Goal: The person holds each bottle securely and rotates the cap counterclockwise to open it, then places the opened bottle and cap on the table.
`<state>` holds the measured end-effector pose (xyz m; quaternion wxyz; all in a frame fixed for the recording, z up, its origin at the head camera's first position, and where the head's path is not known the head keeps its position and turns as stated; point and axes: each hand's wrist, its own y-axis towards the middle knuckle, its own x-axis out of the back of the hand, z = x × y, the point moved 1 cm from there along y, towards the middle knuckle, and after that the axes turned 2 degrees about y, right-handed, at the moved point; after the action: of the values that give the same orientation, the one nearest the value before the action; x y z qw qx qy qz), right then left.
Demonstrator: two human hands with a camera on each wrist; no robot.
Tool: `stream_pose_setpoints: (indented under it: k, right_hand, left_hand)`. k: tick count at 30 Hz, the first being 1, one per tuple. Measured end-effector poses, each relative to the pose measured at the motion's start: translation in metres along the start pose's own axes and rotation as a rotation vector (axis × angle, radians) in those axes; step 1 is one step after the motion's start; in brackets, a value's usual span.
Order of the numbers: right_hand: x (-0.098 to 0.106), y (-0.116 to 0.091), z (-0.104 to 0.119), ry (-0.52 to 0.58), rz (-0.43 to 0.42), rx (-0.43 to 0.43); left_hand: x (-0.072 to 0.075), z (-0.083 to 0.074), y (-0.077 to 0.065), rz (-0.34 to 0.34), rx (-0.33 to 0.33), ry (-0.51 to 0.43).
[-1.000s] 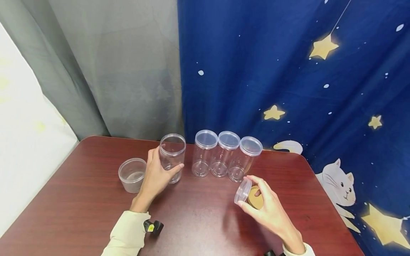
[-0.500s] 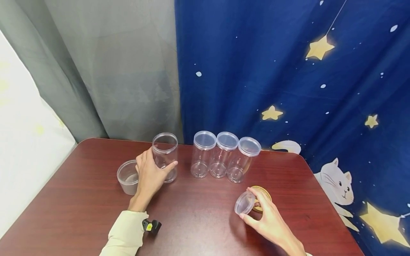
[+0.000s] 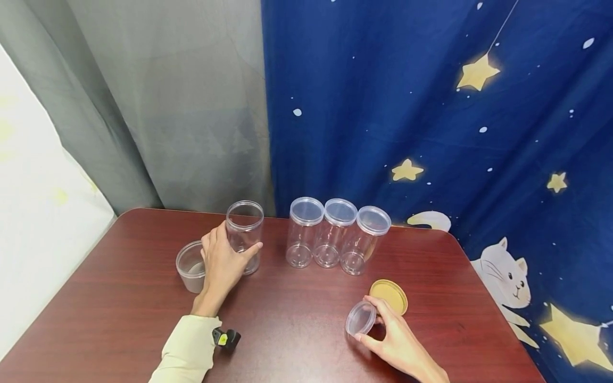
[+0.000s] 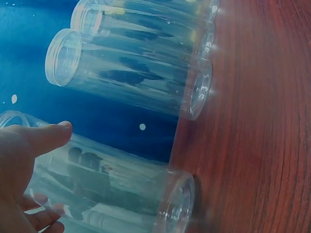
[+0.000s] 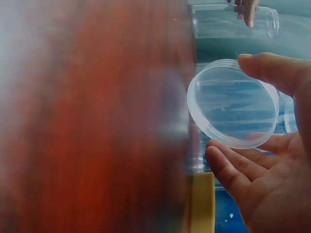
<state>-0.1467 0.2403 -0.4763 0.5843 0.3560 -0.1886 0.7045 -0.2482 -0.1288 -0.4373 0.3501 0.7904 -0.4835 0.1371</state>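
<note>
My left hand (image 3: 222, 266) grips a tall clear plastic jar (image 3: 245, 234) with an uncovered mouth, which stands upright near the back of the table. In the left wrist view, the thumb lies along one side of this jar (image 4: 112, 179) and the fingers curl at the other. At the right, my right hand (image 3: 399, 343) holds a clear round lid (image 3: 361, 318) by its rim, tilted on edge just above the table. The right wrist view shows the lid (image 5: 233, 104) between thumb and fingers. Beyond that hand lies a gold round lid (image 3: 389, 297).
Three tall clear jars with lids, among them the left one (image 3: 306, 234), stand in a row at the back centre. A short, wide clear tub (image 3: 190, 268) sits left of my left hand, partly hidden by it. Curtains hang behind the table (image 3: 287, 340).
My left hand has shifted left with the tall jar, away from the row. My right hand has brought the clear lid nearer to me, so the gold lid now shows more fully.
</note>
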Motion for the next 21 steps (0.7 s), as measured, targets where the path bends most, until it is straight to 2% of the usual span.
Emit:
stream_pose_setpoints:
  k: [3, 7, 16, 21]
  right_hand:
    - [-0.0018, -0.0018, -0.0021, -0.004, -0.022, 0.029]
    - [-0.0005, -0.0038, -0.0024, -0.049, -0.03, 0.026]
    - [0.0012, -0.0032, -0.0023, -0.164, 0.088, -0.111]
    - [-0.0013, -0.0033, -0.0026, -0.222, 0.081, -0.077]
  left_hand:
    - [-0.0007, 0.0003, 0.0001, 0.01, 0.012, 0.016]
    - [-0.0012, 0.0004, -0.0004, 0.033, 0.045, 0.034]
    - [-0.0031, -0.0032, -0.0009, 0.029, 0.091, 0.018]
    - [-0.0031, -0.004, -0.0015, 0.011, 0.104, 0.007]
